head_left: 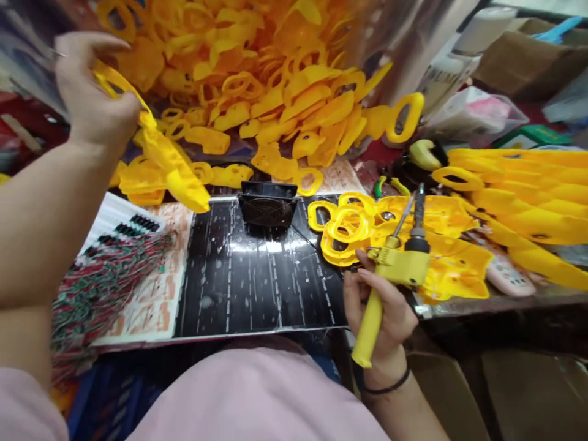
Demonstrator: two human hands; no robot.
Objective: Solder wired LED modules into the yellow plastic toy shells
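Observation:
My left hand [94,92] is raised at the upper left, its fingers closed round the handle end of a long yellow plastic shell [160,153] that hangs down toward the black mat [257,275]. Low at the right edge of the mat, my right hand [381,312] grips the yellow handle of a soldering gun [395,269], whose metal tip points up and away. Just beyond the gun lies a small stack of yellow handle rings [344,229].
A big heap of yellow plastic parts [266,79] fills the back. A small black fan [267,205] sits at the mat's far edge. Bundled red and green wires [105,275] lie left. Long yellow shells [523,196] are stacked right, with cardboard boxes [528,61] behind.

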